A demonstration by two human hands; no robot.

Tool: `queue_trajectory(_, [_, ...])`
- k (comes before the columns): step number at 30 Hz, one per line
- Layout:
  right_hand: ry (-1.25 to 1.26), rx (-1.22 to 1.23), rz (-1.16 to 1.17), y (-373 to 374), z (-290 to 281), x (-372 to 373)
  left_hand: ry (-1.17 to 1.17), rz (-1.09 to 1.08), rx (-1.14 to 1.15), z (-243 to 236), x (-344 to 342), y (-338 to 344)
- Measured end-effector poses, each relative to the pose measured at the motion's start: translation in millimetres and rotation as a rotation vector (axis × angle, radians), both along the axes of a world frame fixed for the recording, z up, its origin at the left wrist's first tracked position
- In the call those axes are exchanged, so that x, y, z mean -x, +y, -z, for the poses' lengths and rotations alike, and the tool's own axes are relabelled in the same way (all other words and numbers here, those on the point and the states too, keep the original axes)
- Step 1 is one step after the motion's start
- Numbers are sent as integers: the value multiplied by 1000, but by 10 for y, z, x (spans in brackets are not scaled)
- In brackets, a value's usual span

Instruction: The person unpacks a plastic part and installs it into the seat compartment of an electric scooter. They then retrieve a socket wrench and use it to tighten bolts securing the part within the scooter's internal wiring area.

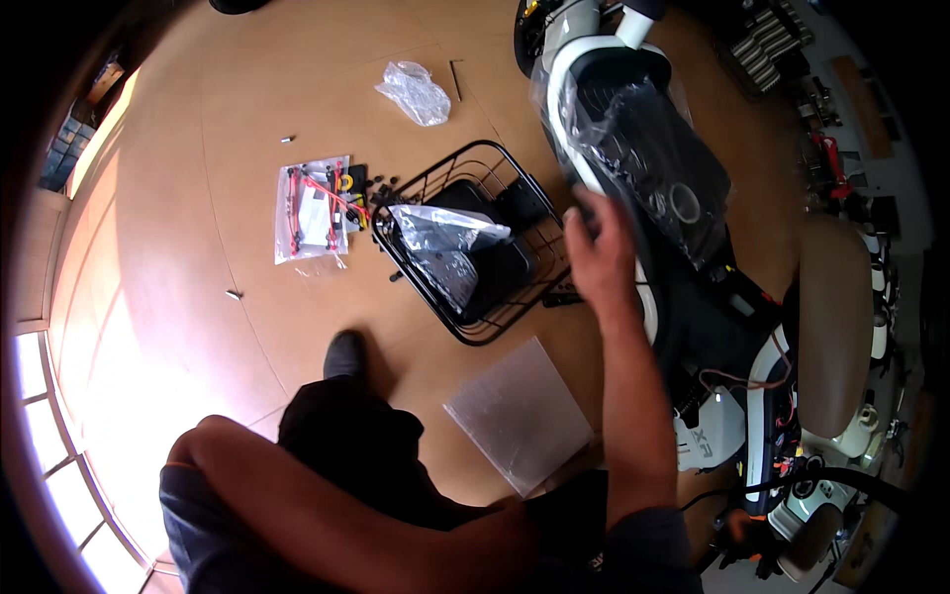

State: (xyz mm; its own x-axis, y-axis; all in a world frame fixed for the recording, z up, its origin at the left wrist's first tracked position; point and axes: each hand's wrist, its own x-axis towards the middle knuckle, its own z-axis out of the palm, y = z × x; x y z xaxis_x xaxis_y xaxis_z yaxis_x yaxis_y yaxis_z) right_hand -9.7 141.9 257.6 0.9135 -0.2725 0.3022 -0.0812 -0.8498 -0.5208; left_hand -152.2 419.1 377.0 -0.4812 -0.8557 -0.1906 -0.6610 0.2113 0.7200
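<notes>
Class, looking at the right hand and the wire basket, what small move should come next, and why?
Probably the right hand should lift the clear plastic bag out of the black wire basket: the bag covers part of the black piece lying inside, and in this view the hand appears close beside the basket.

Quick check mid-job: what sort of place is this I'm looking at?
Probably a garage or small vehicle workshop: a white-and-black scooter-like vehicle fills the right side, while a black wire basket and a clear bag of red parts sit on the floor.
</notes>
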Motion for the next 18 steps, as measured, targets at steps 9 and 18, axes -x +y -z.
queue_trajectory(9, [656, 400, 321, -1578, 301, -1583, 20, 30, 263, 454, -1314, 245])
queue_trajectory(18, [507, 686, 211, -1600, 685, -1551, 232, -14, 328, 806, -2464, 350])
